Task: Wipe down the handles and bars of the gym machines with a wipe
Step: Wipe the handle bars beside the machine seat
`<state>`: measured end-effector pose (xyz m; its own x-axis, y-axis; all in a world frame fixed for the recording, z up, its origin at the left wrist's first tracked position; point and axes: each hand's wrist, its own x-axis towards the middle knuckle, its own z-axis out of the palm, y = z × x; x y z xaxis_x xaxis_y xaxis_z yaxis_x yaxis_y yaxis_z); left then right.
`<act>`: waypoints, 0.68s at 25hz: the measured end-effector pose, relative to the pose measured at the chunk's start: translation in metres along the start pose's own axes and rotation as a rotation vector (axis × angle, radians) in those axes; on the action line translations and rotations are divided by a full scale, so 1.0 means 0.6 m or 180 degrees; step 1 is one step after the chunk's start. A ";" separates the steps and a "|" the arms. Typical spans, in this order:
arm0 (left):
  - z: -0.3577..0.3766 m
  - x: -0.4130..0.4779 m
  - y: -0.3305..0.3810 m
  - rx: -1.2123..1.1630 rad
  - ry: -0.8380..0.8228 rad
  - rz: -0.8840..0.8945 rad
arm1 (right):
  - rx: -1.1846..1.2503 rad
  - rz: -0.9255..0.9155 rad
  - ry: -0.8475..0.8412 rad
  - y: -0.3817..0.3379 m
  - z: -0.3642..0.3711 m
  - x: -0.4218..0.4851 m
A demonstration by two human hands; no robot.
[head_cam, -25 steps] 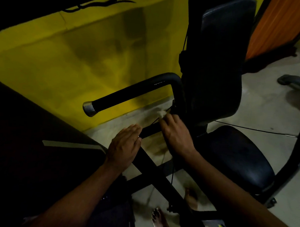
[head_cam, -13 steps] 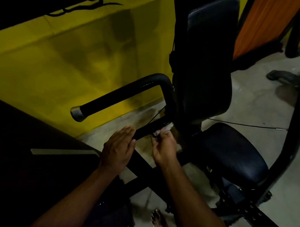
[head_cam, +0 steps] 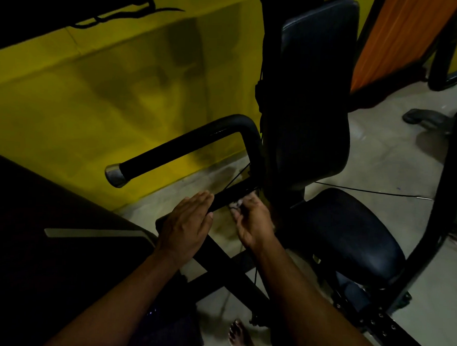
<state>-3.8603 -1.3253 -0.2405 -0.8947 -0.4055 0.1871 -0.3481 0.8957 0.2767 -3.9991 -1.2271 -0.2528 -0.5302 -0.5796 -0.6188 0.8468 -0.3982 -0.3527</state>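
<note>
A black gym machine stands before me in dim light. Its padded handle (head_cam: 186, 150) with a chrome end cap juts left, above a lower black bar (head_cam: 232, 195). My left hand (head_cam: 185, 224) rests flat, fingers straight, on the near end of that lower bar. My right hand (head_cam: 254, 221) grips a small white wipe (head_cam: 235, 205) and holds it against the lower bar close to the upright frame. Most of the wipe is hidden by my fingers.
The machine's black backrest (head_cam: 313, 93) and seat (head_cam: 342, 233) sit right of my hands. A yellow wall (head_cam: 95, 95) runs behind, a dark padded surface (head_cam: 51, 244) lies at left, and a thin cable (head_cam: 364, 191) crosses the concrete floor. My bare foot (head_cam: 238, 336) shows below.
My right hand with the wipe came down from the upright's joint onto the lower bar and slid slightly along it. My left hand stayed flat on the bar.
</note>
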 end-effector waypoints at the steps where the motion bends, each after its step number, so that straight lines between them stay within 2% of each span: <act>1: 0.002 0.001 -0.001 0.0002 0.0005 0.0014 | 0.0145 -0.0110 0.0103 -0.003 0.001 -0.001; 3: 0.005 0.000 0.000 -0.0016 0.0007 0.0030 | 0.0119 -0.0407 0.0276 -0.016 0.003 -0.004; 7: 0.012 0.004 0.003 -0.0013 -0.0010 0.0003 | -0.0582 -0.0966 0.0650 -0.019 0.012 -0.014; 9: 0.014 0.009 0.006 -0.0037 -0.0017 -0.0020 | -0.1658 -0.1889 0.0937 -0.001 0.001 -0.021; 11: 0.014 0.009 0.008 -0.0057 -0.0013 -0.0041 | -0.3051 -0.2981 0.0742 0.017 -0.024 -0.019; 13: 0.013 0.009 0.008 -0.0105 -0.0048 -0.0047 | -0.3960 -0.3414 0.0363 0.010 -0.036 -0.010; 16: 0.011 0.006 0.004 -0.0147 -0.0037 -0.0015 | -0.4959 -0.4129 0.0670 -0.017 -0.038 0.010; 17: 0.011 0.005 0.003 -0.0154 -0.0045 -0.0008 | -0.5279 -0.4318 0.0588 -0.017 -0.040 0.010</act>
<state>-3.8653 -1.3234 -0.2458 -0.8978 -0.4050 0.1731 -0.3369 0.8846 0.3226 -4.0098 -1.2096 -0.2701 -0.7599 -0.4494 0.4696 -0.6490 0.4854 -0.5858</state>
